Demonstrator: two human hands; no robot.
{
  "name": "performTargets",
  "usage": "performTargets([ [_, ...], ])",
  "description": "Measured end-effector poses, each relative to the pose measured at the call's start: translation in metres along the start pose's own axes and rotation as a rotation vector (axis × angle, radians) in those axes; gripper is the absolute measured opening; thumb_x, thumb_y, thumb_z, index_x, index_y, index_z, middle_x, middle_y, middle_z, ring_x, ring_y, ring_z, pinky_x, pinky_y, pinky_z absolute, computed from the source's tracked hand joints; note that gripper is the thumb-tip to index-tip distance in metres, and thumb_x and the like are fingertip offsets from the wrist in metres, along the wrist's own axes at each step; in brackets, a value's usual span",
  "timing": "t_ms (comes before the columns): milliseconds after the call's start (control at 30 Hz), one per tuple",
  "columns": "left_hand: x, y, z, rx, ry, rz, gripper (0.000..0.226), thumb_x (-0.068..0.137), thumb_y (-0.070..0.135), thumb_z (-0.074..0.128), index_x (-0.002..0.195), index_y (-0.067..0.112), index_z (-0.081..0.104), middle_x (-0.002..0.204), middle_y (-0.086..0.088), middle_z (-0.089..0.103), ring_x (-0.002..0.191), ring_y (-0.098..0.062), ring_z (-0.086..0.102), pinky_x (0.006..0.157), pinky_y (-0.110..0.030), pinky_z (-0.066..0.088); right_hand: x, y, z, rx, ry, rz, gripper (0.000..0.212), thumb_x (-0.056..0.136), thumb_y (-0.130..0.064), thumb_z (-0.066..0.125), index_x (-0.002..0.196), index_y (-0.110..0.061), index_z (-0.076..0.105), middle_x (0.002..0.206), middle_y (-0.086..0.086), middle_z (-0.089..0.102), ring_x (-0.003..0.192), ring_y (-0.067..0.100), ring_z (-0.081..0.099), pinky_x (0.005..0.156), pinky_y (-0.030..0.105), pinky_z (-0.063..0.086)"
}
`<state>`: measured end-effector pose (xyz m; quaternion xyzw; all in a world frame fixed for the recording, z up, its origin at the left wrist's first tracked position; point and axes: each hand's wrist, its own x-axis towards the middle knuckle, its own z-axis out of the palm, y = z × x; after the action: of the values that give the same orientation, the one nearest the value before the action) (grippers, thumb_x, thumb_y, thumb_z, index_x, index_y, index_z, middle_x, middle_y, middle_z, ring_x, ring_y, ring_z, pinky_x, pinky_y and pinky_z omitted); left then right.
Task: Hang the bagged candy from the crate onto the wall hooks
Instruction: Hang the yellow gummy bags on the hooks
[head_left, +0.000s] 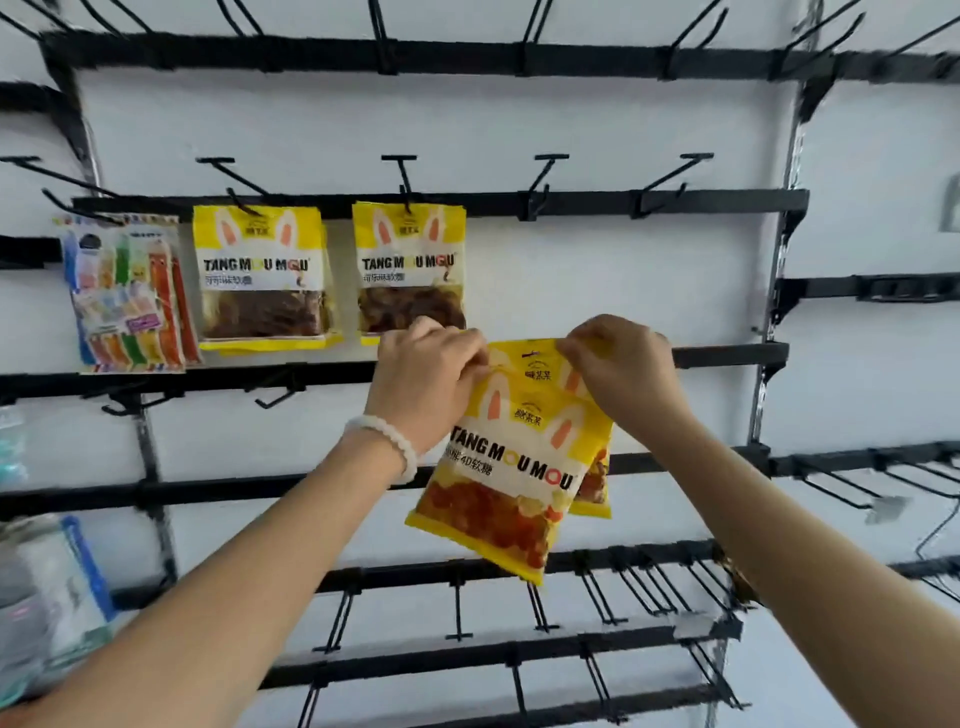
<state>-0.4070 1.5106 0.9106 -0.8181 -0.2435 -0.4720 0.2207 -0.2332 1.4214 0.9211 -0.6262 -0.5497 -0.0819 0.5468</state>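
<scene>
Done: two cola candy bags (262, 275) hung left of empty hook (540, 179) | In hand: yellow bags (511, 457) below hook, left hand (423, 371) and right hand (621, 369) pinched top edge | Left: hanging these; crate unseen

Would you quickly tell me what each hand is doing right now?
Left hand: closed, pinching the top edge of the yellow candy bags.
Right hand: closed, pinching the same bags' top edge.

Two hung candy bags (265, 275) side by side, striped pack (127, 296) left, held bags (511, 467) lower right
</scene>
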Motion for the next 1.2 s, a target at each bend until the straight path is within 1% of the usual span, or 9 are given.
performTargets([
  [133, 0.038, 0.017, 0.027, 0.021, 0.020, -0.068, 0.008, 0.083, 0.024, 0.064, 0.079, 0.017, 0.061, 0.083, 0.005, 0.068, 0.086, -0.026, 0.056, 0.069, -0.034, 0.032, 0.047, 0.025, -0.018, 0.014, 0.004, -0.086, 0.015, 0.087, -0.030, 0.059, 0.091, -0.019, 0.067, 0.075, -0.009, 0.060, 0.067, 0.004, 0.052, 0.061, 0.021, 0.044],
  [267, 0.071, 0.029, 0.043, 0.019, 0.024, -0.150, 0.010, 0.085, 0.027, 0.062, 0.081, 0.018, 0.061, 0.085, 0.007, 0.068, 0.086, -0.023, 0.054, 0.070, -0.037, 0.040, 0.094, 0.043, -0.026, 0.067, 0.009, -0.155, 0.015, 0.086, -0.033, 0.060, 0.092, -0.021, 0.067, 0.079, -0.012, 0.058, 0.079, 0.011, 0.054, 0.068, 0.029, 0.047],
  [467, 0.129, 0.020, 0.043, 0.110, 0.019, -0.258, 0.008, 0.088, 0.028, 0.058, 0.084, 0.021, 0.059, 0.089, 0.007, 0.064, 0.100, -0.024, 0.052, 0.083, -0.040, 0.040, 0.156, 0.040, -0.029, 0.169, 0.002, -0.231, 0.014, 0.086, -0.032, 0.059, 0.090, -0.021, 0.067, 0.077, -0.007, 0.058, 0.075, 0.014, 0.054, 0.066, 0.030, 0.046],
  [633, 0.161, 0.004, 0.031, 0.190, 0.048, -0.263, 0.012, 0.089, 0.031, 0.056, 0.090, 0.020, 0.061, 0.083, 0.008, 0.058, 0.095, -0.023, 0.051, 0.076, -0.036, 0.040, 0.187, 0.020, -0.023, 0.240, -0.009, -0.229, 0.010, 0.086, -0.031, 0.060, 0.078, -0.026, 0.059, 0.066, -0.010, 0.056, 0.068, 0.015, 0.056, 0.064, 0.030, 0.049],
  [767, 0.178, -0.013, 0.027, 0.187, 0.040, -0.234, 0.011, 0.090, 0.031, 0.055, 0.089, 0.022, 0.059, 0.085, 0.008, 0.062, 0.094, -0.022, 0.049, 0.076, -0.036, 0.041, 0.205, 0.007, -0.015, 0.219, 0.015, -0.219, 0.011, 0.087, -0.034, 0.059, 0.083, -0.024, 0.062, 0.069, -0.007, 0.059, 0.066, 0.014, 0.056, 0.054, 0.024, 0.042],
  [867, 0.187, -0.024, 0.029, 0.141, 0.051, -0.252, 0.010, 0.090, 0.030, 0.055, 0.090, 0.021, 0.060, 0.070, 0.017, 0.044, 0.092, -0.020, 0.048, 0.073, -0.035, 0.041, 0.215, 0.002, -0.008, 0.215, 0.027, -0.216, 0.012, 0.088, -0.033, 0.058, 0.082, -0.023, 0.061, 0.075, -0.004, 0.060, 0.064, 0.011, 0.054, 0.057, 0.026, 0.046],
  [933, 0.189, -0.027, 0.034, 0.112, 0.045, -0.253, 0.011, 0.091, 0.030, 0.054, 0.092, 0.020, 0.059, 0.068, 0.021, 0.037, 0.092, -0.018, 0.046, 0.069, -0.034, 0.042, 0.218, 0.005, -0.004, 0.199, 0.032, -0.192, 0.012, 0.087, -0.033, 0.058, 0.081, -0.024, 0.060, 0.077, -0.006, 0.058, 0.068, 0.012, 0.054, 0.062, 0.030, 0.050],
  [1033, 0.191, -0.032, 0.045, 0.087, 0.043, -0.239, 0.013, 0.091, 0.032, 0.053, 0.093, 0.020, 0.059, 0.069, 0.022, 0.039, 0.091, -0.015, 0.046, 0.065, -0.032, 0.042, 0.222, 0.013, 0.001, 0.183, 0.053, -0.172, 0.010, 0.087, -0.033, 0.057, 0.081, -0.026, 0.059, 0.078, -0.005, 0.059, 0.071, 0.012, 0.055, 0.065, 0.033, 0.051],
  [1200, 0.196, -0.041, 0.056, 0.017, 0.093, -0.190, 0.012, 0.091, 0.032, 0.054, 0.089, 0.021, 0.058, 0.077, 0.016, 0.050, 0.093, -0.016, 0.047, 0.065, -0.030, 0.039, 0.227, 0.013, -0.002, 0.195, 0.083, -0.183, 0.009, 0.087, -0.031, 0.059, 0.084, -0.023, 0.061, 0.072, -0.011, 0.055, 0.067, 0.008, 0.053, 0.059, 0.028, 0.047],
])
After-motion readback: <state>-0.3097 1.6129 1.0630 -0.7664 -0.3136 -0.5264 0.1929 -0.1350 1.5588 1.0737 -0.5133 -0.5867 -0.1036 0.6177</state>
